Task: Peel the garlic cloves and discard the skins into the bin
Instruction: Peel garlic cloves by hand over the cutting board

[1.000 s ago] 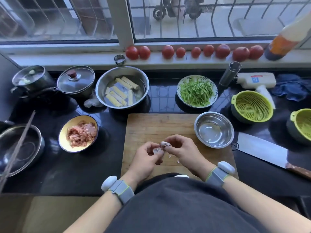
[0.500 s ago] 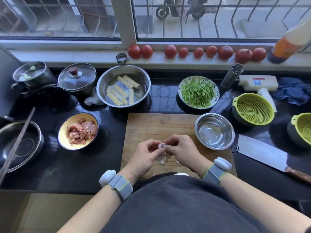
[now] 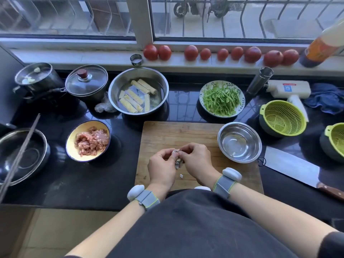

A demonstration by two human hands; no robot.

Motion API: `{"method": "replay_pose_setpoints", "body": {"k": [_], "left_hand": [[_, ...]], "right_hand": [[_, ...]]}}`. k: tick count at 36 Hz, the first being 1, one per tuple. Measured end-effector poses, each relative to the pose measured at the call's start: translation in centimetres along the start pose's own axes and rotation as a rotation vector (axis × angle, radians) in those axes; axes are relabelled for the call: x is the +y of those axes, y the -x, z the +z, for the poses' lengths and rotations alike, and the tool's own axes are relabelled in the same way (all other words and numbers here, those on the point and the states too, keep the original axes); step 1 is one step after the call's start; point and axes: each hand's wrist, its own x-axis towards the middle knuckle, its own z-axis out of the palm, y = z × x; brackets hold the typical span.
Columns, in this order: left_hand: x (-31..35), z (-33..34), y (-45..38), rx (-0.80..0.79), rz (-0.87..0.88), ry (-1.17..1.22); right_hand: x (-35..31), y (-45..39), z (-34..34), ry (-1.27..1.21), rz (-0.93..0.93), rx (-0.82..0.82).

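Observation:
Both hands meet over the wooden cutting board (image 3: 176, 133). My left hand (image 3: 162, 168) and my right hand (image 3: 197, 161) pinch a small garlic clove (image 3: 176, 151) between their fingertips, with papery skin (image 3: 179, 162) hanging below it. A white scrap of skin (image 3: 181, 176) lies on the board under the hands. A peeled clove (image 3: 233, 154) rests in the small steel bowl (image 3: 240, 127) on the board's right corner. No bin is in view.
A cleaver (image 3: 290, 166) lies right of the board. A yellow bowl of minced meat (image 3: 88, 140) sits left of it. Behind stand a steel bowl of tofu rolls (image 3: 138, 90), a plate of green strips (image 3: 221, 98), lidded pots (image 3: 86, 82), green colanders (image 3: 283, 118) and tomatoes (image 3: 191, 53).
The hands stay together over the board, working the clove; a strip of skin now hangs lower between them. The camera has tilted slightly.

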Motion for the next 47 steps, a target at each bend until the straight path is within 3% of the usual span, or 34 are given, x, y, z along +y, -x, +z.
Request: {"method": "replay_pose_setpoints", "body": {"k": [6, 9, 16, 22, 26, 31, 34, 39, 44, 47], "left_hand": [[0.6, 0.4, -0.2, 0.109, 0.034, -0.117], [0.0, 0.2, -0.8, 0.086, -0.009, -0.064], [-0.8, -0.8, -1.9, -0.056, -0.395, 0.627], [-1.0, -3.1, -2.3, -0.076, -0.513, 0.818], [-0.5, -4.4, -2.1, -0.112, -0.518, 0.896], [0.2, -5.7, -1.8, -0.182, -0.539, 0.895], [0.3, -5.9, -1.6, -0.197, -0.543, 0.901], [0.2, -5.6, -1.5, -0.179, -0.531, 0.923], [0.2, -4.2, -1.0, -0.205, -0.405, 0.704], [0.6, -3.5, -0.9, -0.253, -0.298, 0.509]], "right_hand": [[-0.2, -0.8, 1.6, -0.118, 0.174, 0.092], [0.4, -1.2, 2.4, -0.209, 0.227, 0.096], [1.4, -1.2, 1.0, -0.449, 0.125, -0.085], [2.4, -1.7, 0.4, -0.330, 0.164, -0.109], [1.5, -3.8, 1.3, -0.059, 0.103, -0.071], [-0.4, -5.4, 2.9, 0.377, -0.099, -0.104], [-0.6, -5.2, 3.3, 0.484, -0.155, -0.130], [-1.8, -2.8, 1.8, 0.346, -0.192, -0.034], [-2.1, -0.1, -0.5, -0.046, -0.034, -0.339], [-1.9, 0.3, -1.1, -0.032, -0.085, -0.350]]}}
